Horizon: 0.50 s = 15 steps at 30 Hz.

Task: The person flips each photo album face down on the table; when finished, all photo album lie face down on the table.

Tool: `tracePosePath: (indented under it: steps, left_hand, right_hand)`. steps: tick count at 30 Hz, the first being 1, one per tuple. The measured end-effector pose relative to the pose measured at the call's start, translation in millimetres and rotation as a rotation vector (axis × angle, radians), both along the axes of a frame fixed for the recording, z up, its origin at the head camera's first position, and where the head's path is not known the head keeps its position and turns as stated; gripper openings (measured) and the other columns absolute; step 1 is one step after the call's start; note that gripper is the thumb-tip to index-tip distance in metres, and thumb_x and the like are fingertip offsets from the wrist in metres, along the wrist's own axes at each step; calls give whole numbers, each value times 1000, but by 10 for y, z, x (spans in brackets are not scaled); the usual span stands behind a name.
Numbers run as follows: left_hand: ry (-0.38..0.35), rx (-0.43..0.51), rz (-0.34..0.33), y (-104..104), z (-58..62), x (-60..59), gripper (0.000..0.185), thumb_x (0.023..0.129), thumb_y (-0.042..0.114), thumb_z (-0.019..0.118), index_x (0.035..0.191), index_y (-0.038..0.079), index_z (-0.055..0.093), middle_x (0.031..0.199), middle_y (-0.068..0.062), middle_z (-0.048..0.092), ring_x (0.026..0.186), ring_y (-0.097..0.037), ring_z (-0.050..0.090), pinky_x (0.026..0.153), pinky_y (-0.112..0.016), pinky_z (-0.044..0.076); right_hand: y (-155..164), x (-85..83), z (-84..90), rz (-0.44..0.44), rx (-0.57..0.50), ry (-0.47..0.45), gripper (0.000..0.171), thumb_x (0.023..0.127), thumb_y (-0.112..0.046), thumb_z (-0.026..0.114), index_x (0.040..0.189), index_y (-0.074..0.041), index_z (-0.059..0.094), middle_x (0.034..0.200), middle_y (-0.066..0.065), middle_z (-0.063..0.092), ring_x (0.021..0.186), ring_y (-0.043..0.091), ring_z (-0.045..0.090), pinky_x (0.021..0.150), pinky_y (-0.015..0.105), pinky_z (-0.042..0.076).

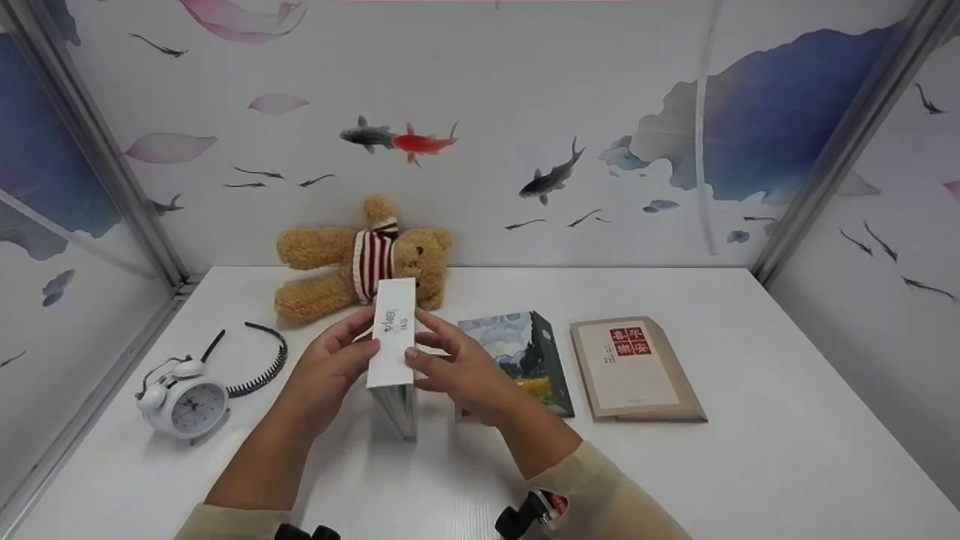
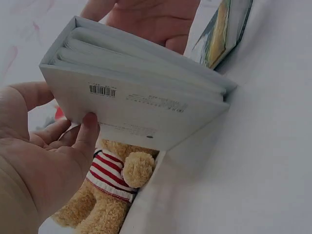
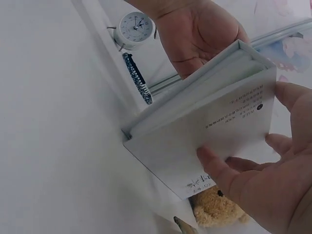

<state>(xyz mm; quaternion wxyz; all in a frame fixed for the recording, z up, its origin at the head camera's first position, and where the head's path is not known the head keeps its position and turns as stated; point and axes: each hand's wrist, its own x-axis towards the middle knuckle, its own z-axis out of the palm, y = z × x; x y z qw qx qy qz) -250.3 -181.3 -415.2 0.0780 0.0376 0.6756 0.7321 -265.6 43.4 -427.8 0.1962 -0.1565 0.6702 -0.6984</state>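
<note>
A white hardcover book (image 1: 391, 337) is held spine up between both hands, above the middle of the white table. My left hand (image 1: 334, 364) grips its left cover, thumb near the spine. On the opposite cover, my right hand (image 1: 465, 367) holds with its thumb by the spine and fingers along the side. Thick pages fan slightly between the covers in both wrist views. A barcode shows on the cover beside the left hand (image 2: 53, 146); small print and larger lettering mark the cover beside the right hand (image 3: 263, 170). Whether its lower edge touches the table I cannot tell.
A teddy bear (image 1: 373, 259) in a striped shirt lies behind the book. To the left are a white alarm clock (image 1: 187, 401) and a black toothed headband (image 1: 262, 375). A painting-covered book (image 1: 510, 345) and a beige book (image 1: 637, 375) lie to the right.
</note>
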Motion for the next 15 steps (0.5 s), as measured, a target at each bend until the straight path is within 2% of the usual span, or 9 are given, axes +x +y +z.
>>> tracePosePath:
  steps: [4,15]
  left_hand:
    - [33,-48,-1,29,29,21,59,110,17,58,165,14,40,172,0,41,159,-20,41,131,-43,36]
    - [47,-92,-20,22,-3,19,58,110,25,60,165,17,42,172,-3,41,161,-24,38,133,-48,32]
  right_hand:
    - [-5,17,51,4,-18,11,71,103,-32,73,165,-41,39,169,6,44,135,26,65,110,50,59]
    - [41,-47,-14,-4,-78,-41,67,104,-25,73,163,-34,44,169,2,44,137,26,65,114,46,56]
